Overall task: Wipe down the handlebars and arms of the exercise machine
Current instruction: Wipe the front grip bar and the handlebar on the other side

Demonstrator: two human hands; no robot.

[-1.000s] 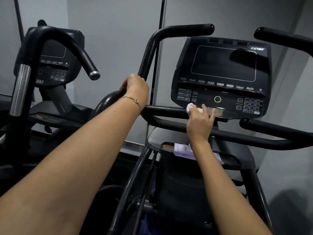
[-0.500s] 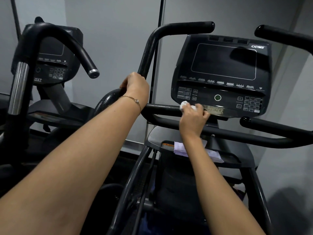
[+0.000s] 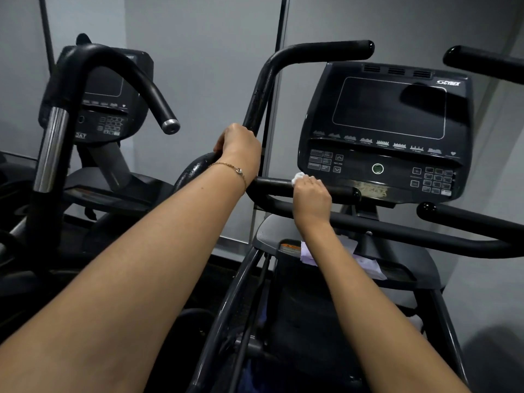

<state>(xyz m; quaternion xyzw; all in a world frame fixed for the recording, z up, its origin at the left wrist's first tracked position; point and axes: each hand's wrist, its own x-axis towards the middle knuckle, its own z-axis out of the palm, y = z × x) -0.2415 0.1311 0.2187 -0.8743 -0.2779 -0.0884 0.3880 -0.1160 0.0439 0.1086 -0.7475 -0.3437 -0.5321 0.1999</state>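
A black exercise machine stands in front of me, with a dark console [image 3: 388, 129] at the upper right. My left hand [image 3: 239, 147] grips the machine's tall left moving arm [image 3: 262, 95] where it bends. My right hand [image 3: 310, 197] is curled over the short inner handlebar [image 3: 272, 184] below the console and holds a small white wipe [image 3: 298, 176] against it; only a corner of the wipe shows at my knuckles. A longer curved handlebar [image 3: 397, 231] runs just beneath my right hand.
A pale purple cloth [image 3: 368, 263] lies on the machine's tray [image 3: 408, 282] under the handlebars. The right moving arm [image 3: 482, 63] juts in at the upper right. A second machine with a chrome-banded arm [image 3: 52, 148] stands to the left, against a grey wall.
My right hand has slid left along the inner handlebar with the wipe, its fingers curling down over the bar. My left hand has stayed on the moving arm.
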